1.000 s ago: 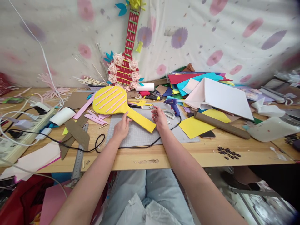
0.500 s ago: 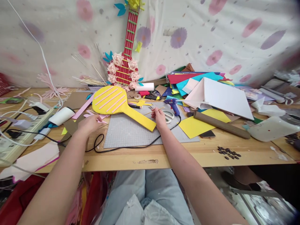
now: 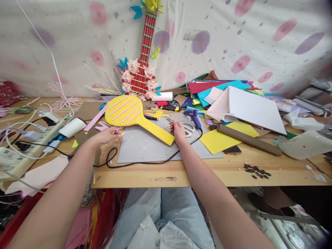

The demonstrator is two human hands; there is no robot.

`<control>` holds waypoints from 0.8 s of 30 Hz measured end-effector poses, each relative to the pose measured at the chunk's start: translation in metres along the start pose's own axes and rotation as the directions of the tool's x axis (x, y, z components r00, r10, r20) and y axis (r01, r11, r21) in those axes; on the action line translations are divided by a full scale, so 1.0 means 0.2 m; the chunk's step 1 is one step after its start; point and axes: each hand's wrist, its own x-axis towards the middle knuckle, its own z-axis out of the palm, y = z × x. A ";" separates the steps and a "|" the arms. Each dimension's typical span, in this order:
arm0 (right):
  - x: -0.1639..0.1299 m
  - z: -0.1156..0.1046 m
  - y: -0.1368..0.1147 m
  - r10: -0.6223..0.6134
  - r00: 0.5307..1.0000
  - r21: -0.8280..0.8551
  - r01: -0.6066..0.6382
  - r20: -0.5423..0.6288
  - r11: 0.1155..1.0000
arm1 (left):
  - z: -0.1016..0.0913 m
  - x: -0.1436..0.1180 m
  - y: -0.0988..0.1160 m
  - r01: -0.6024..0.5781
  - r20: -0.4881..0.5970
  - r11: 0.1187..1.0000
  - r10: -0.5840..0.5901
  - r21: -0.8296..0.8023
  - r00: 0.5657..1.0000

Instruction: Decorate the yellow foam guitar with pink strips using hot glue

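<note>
A yellow guitar-shaped cutout point(image 3: 124, 110) with slanted pink strips lies across the grey cutting mat point(image 3: 145, 152). To its left, below the round body, my left hand point(image 3: 109, 135) is closed in a pinch on a small pale strip point(image 3: 123, 133), whose far end is hidden by the fingers. My right hand point(image 3: 178, 129) hovers by the end of the yellow neck, fingers closed on a thin wooden stick point(image 3: 167, 127). Just beyond that hand are white-handled scissors point(image 3: 190, 129) and a blue glue gun point(image 3: 194, 118).
A red guitar craft point(image 3: 138, 77) with paper roses leans on the curtain. Its glue-gun cord point(image 3: 141, 162) loops over the mat's front. Yellow sheet point(image 3: 218, 138), brown roll point(image 3: 249, 139) and black oval pieces point(image 3: 256, 171) lie right; a power strip point(image 3: 33, 145) stands left.
My left hand has moved slightly right, bringing the small pale strip nearer the mat. The right hand stays by the yellow neck. The whole view has shifted a little.
</note>
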 end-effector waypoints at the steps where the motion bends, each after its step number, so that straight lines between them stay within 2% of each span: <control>1: 0.00 0.00 0.00 -0.002 1.000 -0.007 0.002 0.003 1.000 | 0.01 0.00 0.01 0.004 0.015 1.000 -0.004 -0.026 1.000; 13: 0.00 0.01 0.00 0.005 1.000 -0.020 -0.004 0.026 1.000 | 0.09 0.02 0.02 0.022 -0.010 0.990 -0.024 -0.138 1.000; 18: 0.00 0.01 0.00 0.000 1.000 -0.022 0.001 0.022 1.000 | 0.11 0.03 0.01 -0.025 0.026 0.995 0.027 -0.094 0.999; 24: 0.00 0.01 -0.01 -0.022 1.000 -0.024 0.022 0.006 0.999 | 0.12 0.04 0.02 0.007 0.032 1.000 -0.007 -0.006 0.999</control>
